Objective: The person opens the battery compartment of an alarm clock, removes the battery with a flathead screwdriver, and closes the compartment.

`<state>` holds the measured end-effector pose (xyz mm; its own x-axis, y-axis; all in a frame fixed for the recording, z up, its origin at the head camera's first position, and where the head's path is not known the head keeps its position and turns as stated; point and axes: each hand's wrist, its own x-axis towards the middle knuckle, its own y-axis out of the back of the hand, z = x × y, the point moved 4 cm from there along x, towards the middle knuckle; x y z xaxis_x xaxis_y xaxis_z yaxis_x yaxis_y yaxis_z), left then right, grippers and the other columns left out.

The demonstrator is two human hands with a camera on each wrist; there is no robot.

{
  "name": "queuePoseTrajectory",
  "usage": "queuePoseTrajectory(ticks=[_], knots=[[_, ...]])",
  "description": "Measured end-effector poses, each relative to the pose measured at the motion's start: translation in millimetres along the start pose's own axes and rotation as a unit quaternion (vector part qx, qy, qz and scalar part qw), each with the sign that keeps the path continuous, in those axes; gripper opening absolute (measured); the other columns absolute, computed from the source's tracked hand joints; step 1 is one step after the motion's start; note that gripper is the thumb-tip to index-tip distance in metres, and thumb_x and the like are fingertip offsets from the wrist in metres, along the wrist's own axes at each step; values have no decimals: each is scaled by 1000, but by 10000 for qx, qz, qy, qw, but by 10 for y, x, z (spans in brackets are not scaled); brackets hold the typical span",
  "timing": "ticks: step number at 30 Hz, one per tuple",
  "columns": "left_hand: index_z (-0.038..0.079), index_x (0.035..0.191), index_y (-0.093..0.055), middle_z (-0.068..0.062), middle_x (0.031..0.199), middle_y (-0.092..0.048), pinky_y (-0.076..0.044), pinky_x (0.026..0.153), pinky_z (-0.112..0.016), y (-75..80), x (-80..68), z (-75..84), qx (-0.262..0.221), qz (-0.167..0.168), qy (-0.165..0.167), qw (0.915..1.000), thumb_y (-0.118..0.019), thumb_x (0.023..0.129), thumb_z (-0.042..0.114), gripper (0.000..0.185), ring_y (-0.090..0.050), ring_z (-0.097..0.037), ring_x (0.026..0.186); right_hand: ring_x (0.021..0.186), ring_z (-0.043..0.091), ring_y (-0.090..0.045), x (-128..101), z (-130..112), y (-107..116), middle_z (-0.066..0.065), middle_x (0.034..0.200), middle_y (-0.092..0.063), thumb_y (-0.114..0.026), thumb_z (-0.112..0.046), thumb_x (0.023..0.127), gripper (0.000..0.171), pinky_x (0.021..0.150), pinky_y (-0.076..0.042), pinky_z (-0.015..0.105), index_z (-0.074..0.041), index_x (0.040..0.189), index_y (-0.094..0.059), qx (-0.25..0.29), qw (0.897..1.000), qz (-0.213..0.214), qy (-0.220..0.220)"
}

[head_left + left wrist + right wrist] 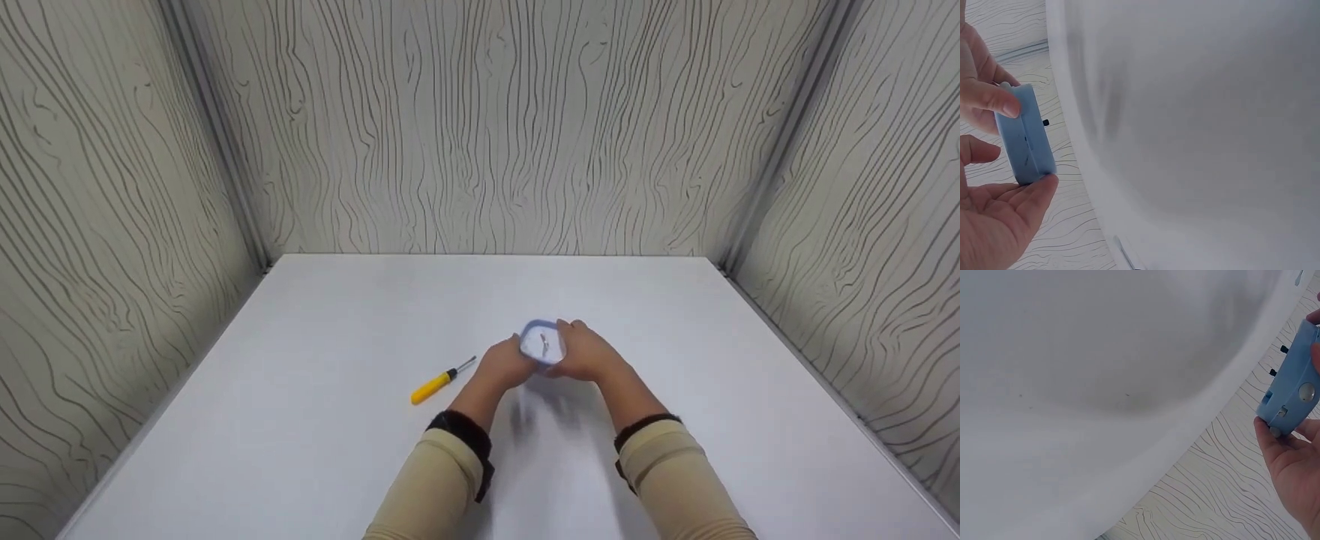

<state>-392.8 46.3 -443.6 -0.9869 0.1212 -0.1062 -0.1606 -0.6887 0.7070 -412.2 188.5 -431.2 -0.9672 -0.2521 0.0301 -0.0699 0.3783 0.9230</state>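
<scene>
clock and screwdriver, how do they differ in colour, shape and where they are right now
The clock is light blue and blocky with a white face; the screwdriver is slim, with a yellow handle and metal shaft. The clock is held above the table between the left hand and right hand; the screwdriver lies flat and untouched, to their left. Both are small.

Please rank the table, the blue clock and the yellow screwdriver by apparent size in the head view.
1. White table, by far the largest.
2. Yellow screwdriver and blue clock: similar, and hands partly cover the clock, so unranked.
</scene>
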Motion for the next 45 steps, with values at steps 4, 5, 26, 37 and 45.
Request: queuePoseTrajectory(ticks=[4,5,26,37,45], knots=[[13,136,-44,-8,131,-52,-40,97,-44,75,-68,-18,-196,117,146,9996,-52,86,51,63,-46,-28,121,116,36,-45,-7,-12,10,21,126,-45,-80,-42,60,102,99,-36,49,1,139,-32,188,9998,12,-15],[12,136,-43,-9,131,-51,-39,97,-44,93,-88,-19,-202,143,139,9996,-55,86,47,63,-45,-28,122,114,34,-46,-10,-15,11,20,124,-46,-81,-42,60,101,98,-37,48,1,139,-33,212,9998,17,-11],[8,140,-36,-10,139,-44,-36,101,-44,257,-399,-79,-458,93,-228,9986,-58,87,37,64,-39,-27,127,101,25,-52,-196,-252,95,12,113,-53,-81,-45,57,97,89,-44,43,0,133,-41,-112,9983,293,499],[6,139,-37,-11,137,-45,-30,105,-46,252,-494,-161,-419,10,-340,9985,-58,87,35,63,-41,-27,126,100,22,-52,-294,-329,86,10,114,-52,-81,-48,57,99,88,-45,41,-5,135,-39,-402,9983,235,348],[9,140,-36,-9,138,-44,-39,99,-42,272,-513,-154,-548,-66,-315,9980,-57,88,34,62,-42,-26,126,105,25,-52,-330,-360,111,12,120,-51,-80,-48,58,99,90,-45,42,-5,137,-38,-470,9980,299,314]])
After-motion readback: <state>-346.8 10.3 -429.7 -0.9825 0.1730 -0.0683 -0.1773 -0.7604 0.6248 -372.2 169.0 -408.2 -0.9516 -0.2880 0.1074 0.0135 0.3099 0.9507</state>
